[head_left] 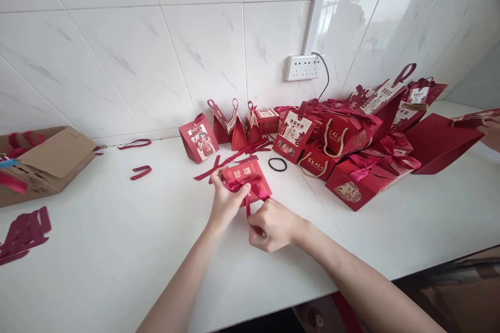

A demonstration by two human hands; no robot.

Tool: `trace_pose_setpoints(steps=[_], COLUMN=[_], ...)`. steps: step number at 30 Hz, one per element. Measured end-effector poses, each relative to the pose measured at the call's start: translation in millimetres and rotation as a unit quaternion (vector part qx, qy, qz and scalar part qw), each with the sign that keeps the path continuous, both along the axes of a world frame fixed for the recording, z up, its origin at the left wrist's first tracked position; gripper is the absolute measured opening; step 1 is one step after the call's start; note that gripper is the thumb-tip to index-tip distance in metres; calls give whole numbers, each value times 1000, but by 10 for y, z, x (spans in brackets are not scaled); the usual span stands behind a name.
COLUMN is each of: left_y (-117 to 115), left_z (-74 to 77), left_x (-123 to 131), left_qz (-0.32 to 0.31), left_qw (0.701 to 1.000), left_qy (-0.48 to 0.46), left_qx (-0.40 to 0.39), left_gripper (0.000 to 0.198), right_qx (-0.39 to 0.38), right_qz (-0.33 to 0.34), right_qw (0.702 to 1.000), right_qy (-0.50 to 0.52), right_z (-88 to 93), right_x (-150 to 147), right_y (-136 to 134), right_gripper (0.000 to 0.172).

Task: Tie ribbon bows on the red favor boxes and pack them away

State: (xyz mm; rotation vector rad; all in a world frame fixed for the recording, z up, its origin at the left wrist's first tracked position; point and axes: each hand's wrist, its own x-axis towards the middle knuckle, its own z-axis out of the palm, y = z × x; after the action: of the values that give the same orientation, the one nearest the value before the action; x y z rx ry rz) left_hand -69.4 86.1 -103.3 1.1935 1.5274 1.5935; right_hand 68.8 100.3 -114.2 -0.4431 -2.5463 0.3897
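Observation:
A small red gift box [255,168] with pale lettering sits near the table's middle, tied with a dark pink ribbon bow [250,183]. Around the box's left side, my left hand [229,195] is closed, its thumb pressing on the bow. Just in front of the box, my right hand [275,225] is curled into a fist round a hanging end of the ribbon [248,205]. The box's underside and the fingers behind it are hidden. Loose strips of dark red ribbon [207,173] lie behind the box.
Many red gift boxes and bags [353,179] crowd the right. Several triangular boxes [238,132] stand by the tiled wall. A black hair tie [277,165] lies near the box. At left are a cardboard box [58,161] and flat red strips [27,231]. Another person's hand [491,132] shows far right.

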Motion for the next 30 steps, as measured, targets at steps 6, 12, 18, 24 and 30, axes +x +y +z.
trace_pose_setpoints(steps=[6, 12, 18, 24, 30], left_y=[-17, -36, -43, -43, -40], left_z=[-31, -63, -45, -75, -116], left_x=[-27, -39, -32, -33, -47], left_qz=[-18, -45, -47, -47, -21], left_qw=[1000, 999, 999, 998, 990], left_qy=[-11, -7, 3, 31, 113], left_qx=[2, -3, 5, 27, 82], left_gripper=[56, 59, 58, 61, 67], right_qx=[-79, 5, 4, -29, -68], right_qz=[54, -130, -80, -105, -124], right_qw=[992, 965, 983, 977, 971], right_qy=[84, 226, 163, 184, 191], right_z=[105, 247, 190, 162, 153], right_x=[80, 238, 260, 212, 194], right_y=[-14, 215, 384, 358, 356], right_gripper=[27, 11, 7, 9, 7])
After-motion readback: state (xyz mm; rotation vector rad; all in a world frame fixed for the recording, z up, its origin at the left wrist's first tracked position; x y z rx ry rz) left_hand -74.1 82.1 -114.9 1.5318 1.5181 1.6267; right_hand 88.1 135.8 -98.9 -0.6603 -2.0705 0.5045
